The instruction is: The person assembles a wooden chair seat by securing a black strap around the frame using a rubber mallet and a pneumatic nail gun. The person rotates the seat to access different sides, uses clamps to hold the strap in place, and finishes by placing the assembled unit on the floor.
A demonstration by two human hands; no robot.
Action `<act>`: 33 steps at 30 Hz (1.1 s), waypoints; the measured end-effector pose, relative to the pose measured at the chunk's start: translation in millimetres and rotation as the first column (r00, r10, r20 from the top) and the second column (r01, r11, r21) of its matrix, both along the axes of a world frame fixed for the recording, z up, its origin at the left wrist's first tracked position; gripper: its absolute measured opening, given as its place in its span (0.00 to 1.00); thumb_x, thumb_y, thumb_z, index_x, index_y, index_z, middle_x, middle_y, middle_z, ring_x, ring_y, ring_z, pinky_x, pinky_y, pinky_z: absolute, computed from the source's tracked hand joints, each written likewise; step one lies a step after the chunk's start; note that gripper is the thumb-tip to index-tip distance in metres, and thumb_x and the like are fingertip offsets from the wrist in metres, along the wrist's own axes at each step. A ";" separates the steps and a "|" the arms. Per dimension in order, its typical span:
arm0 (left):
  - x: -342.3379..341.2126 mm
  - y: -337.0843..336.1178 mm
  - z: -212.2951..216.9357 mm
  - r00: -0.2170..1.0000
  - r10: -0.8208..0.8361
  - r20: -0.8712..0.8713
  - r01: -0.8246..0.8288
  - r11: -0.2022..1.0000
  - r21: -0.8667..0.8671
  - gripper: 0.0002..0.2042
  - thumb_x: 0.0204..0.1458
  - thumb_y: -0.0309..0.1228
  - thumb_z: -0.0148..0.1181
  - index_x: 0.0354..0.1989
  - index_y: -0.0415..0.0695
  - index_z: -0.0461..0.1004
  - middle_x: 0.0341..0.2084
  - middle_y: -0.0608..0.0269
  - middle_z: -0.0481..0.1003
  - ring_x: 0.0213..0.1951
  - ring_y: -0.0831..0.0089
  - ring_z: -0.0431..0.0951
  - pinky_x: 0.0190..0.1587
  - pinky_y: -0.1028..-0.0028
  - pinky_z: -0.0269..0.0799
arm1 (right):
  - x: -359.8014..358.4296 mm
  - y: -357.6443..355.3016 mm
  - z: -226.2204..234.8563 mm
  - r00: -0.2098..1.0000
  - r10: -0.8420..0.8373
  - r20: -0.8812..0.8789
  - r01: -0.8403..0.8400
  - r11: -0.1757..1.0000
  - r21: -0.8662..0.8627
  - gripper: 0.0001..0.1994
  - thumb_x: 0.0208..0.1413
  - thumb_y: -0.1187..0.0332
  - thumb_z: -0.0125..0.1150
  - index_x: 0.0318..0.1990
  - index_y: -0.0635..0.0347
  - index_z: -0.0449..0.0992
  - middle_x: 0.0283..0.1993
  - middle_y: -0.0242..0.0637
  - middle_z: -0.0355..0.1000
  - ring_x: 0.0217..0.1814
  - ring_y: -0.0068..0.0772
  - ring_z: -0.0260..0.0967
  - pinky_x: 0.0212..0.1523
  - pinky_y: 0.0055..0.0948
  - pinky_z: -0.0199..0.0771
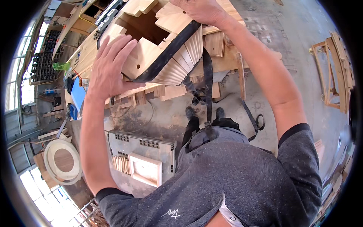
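Workpiece point(159, 45) between hands; left hand point(109, 66) flat, open; right hand point(200, 11) grip clamped on top.

Right hand point(202, 10) fingertips cut off by top edge.

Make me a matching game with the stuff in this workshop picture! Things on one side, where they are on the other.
Things:
1. curved ribbed wooden piece
2. black webbing strap
3. round pale wooden ring
4. left hand

Places:
A. lying on the floor at the left
B. wrapped across the ribbed wood
C. flat against the wood's near side
D. on the wooden workbench, under both hands

Pairs: 1-D, 2-B, 3-A, 4-C
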State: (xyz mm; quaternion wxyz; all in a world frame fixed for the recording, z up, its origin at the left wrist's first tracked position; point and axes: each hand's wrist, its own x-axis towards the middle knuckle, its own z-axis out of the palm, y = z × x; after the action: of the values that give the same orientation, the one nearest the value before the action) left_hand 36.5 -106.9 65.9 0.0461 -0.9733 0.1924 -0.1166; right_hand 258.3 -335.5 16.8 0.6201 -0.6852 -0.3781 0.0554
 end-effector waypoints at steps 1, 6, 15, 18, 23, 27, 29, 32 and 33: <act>5.4 3.9 2.1 0.997 0.012 -0.078 -0.012 1.000 -0.003 0.60 0.19 0.45 0.86 0.71 0.47 0.63 0.67 0.51 0.67 0.69 0.49 0.64 0.73 0.49 0.58 | 3.5 -3.1 -7.4 0.998 -0.050 0.048 0.047 0.997 0.055 0.15 0.67 0.63 0.60 0.53 0.66 0.79 0.43 0.43 0.81 0.46 0.31 0.77 0.49 0.31 0.77; 13.2 1.0 -6.0 0.991 -0.075 -0.111 0.067 0.995 -0.072 0.62 0.19 0.44 0.86 0.72 0.43 0.61 0.56 0.49 0.77 0.60 0.49 0.74 0.76 0.47 0.53 | 10.2 -84.7 -107.4 0.904 -0.420 -0.083 0.400 0.897 -0.185 0.19 0.64 0.56 0.62 0.55 0.59 0.79 0.47 0.44 0.81 0.52 0.44 0.78 0.58 0.40 0.75; 7.0 -40.0 -13.6 0.991 0.102 -0.086 -0.107 0.993 -0.059 0.61 0.27 0.47 0.86 0.74 0.39 0.59 0.47 0.52 0.80 0.49 0.52 0.80 0.75 0.46 0.54 | -53.3 -192.9 -284.7 0.855 -0.513 0.076 0.336 0.438 -0.834 0.25 0.59 0.65 0.64 0.60 0.67 0.64 0.63 0.68 0.65 0.57 0.69 0.73 0.58 0.52 0.75; 18.1 -61.1 -19.9 0.984 0.180 -0.005 -0.180 0.983 -0.034 0.60 0.29 0.47 0.86 0.73 0.39 0.59 0.53 0.47 0.79 0.54 0.50 0.79 0.76 0.49 0.53 | -38.3 -194.2 -314.4 0.842 -0.538 0.046 0.371 0.515 -0.773 0.21 0.57 0.67 0.64 0.54 0.66 0.66 0.54 0.63 0.71 0.57 0.62 0.74 0.55 0.52 0.76; 38.2 -76.9 -23.6 0.943 0.333 -0.011 -0.333 0.943 -0.016 0.57 0.37 0.58 0.80 0.73 0.40 0.60 0.56 0.44 0.78 0.60 0.46 0.76 0.74 0.51 0.55 | -43.3 -198.8 -252.1 0.715 -0.447 -0.539 0.040 0.795 -0.606 0.19 0.55 0.68 0.62 0.51 0.68 0.66 0.35 0.51 0.75 0.42 0.48 0.79 0.44 0.43 0.77; 52.8 -77.6 -18.2 0.909 0.414 -0.036 -0.412 0.909 0.060 0.55 0.40 0.55 0.80 0.75 0.45 0.57 0.54 0.46 0.80 0.60 0.48 0.76 0.75 0.53 0.54 | -129.1 -200.4 -239.5 0.839 -0.460 -0.289 0.376 0.876 -0.303 0.18 0.61 0.70 0.60 0.55 0.67 0.66 0.32 0.39 0.71 0.24 0.29 0.70 0.29 0.31 0.72; 60.8 -59.9 -6.4 0.948 0.259 -0.185 -0.267 0.963 -0.019 0.53 0.43 0.49 0.79 0.76 0.45 0.56 0.55 0.47 0.79 0.59 0.48 0.76 0.76 0.51 0.52 | -165.9 -184.1 -192.9 0.597 -0.226 -0.770 0.268 0.961 -0.075 0.18 0.64 0.71 0.58 0.58 0.65 0.66 0.31 0.34 0.69 0.20 0.21 0.65 0.23 0.28 0.68; 69.0 -30.2 3.0 0.961 0.010 -0.276 -0.031 0.997 -0.071 0.50 0.46 0.38 0.78 0.78 0.49 0.54 0.49 0.47 0.80 0.57 0.48 0.76 0.77 0.49 0.49 | -196.7 -151.0 -162.4 0.522 -0.135 -0.842 0.286 0.958 0.024 0.16 0.67 0.71 0.57 0.59 0.64 0.65 0.29 0.30 0.68 0.19 0.19 0.63 0.21 0.25 0.66; 74.2 -21.0 2.1 0.961 -0.071 -0.266 0.054 0.996 -0.068 0.51 0.45 0.37 0.78 0.78 0.51 0.54 0.50 0.45 0.79 0.58 0.47 0.75 0.77 0.49 0.50 | -203.3 -139.1 -166.4 0.575 -0.130 -0.807 0.297 0.953 0.058 0.16 0.67 0.70 0.59 0.57 0.64 0.65 0.29 0.30 0.67 0.19 0.18 0.63 0.20 0.24 0.66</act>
State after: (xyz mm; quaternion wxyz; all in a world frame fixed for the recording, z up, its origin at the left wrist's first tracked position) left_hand 110.7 -127.9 68.1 -0.0131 -0.9745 0.2240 0.0092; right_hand 55.1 -474.5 -149.5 0.7862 -0.5677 0.0197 0.2432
